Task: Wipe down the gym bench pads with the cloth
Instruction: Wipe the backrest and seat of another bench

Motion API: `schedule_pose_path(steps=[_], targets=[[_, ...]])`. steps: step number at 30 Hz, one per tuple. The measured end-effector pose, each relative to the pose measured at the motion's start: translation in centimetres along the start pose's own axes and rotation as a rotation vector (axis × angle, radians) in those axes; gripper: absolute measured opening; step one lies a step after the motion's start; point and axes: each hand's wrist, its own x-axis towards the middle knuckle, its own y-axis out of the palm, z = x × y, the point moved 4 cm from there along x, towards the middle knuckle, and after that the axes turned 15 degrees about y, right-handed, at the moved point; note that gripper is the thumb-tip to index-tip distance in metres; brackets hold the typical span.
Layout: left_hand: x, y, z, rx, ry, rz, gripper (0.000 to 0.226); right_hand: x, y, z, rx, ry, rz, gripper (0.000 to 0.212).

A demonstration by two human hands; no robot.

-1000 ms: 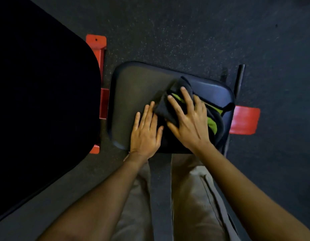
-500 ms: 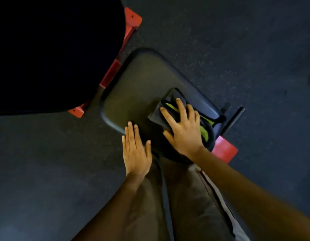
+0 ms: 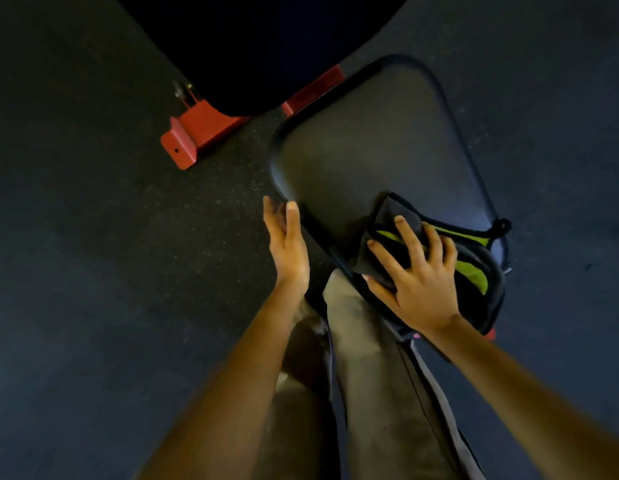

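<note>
Closest at six o'clock were tan trousers (image 3: 367,375). Just past them my left grip (image 3: 287,247) was released, fingers straight, holding nothing, just beside the eight o'clock edge of the bench's seat pad (image 3: 370,140); I could not tell whether it touched. My right grip (image 3: 422,282) lay released too, fingers spread flat, pressing the black-and-green cloth (image 3: 471,275) onto the pad's four o'clock corner. Farther off, at ten o'clock, a red frame foot (image 3: 197,133) stood on the dark floor (image 3: 93,271), below a larger back pad (image 3: 266,46).
</note>
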Motion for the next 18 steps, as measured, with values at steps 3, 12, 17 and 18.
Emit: schedule_pose_path(steps=[3, 12, 17, 18], targets=[[1.2, 0.6, 1.3, -0.254, -0.295, 0.018, 0.067, -0.1, 0.4, 1.3, -0.038, -0.176, -0.018, 0.049], [2.4, 1.2, 0.8, -0.509, -0.355, 0.039, 0.048, 12.7, 0.7, 7.2, -0.045, -0.476, -0.141, 0.047], [1.9, 1.9, 0.2, -0.555, -0.402, 0.023, 0.06, 6.7, -0.3, 0.9, -0.01, 0.121, -0.09, 0.048], [1.8, 2.2, 0.2, -0.568, -0.414, 0.016, 0.061, 4.8, -0.2, 0.9, -0.016, 0.09, -0.052, 0.049]])
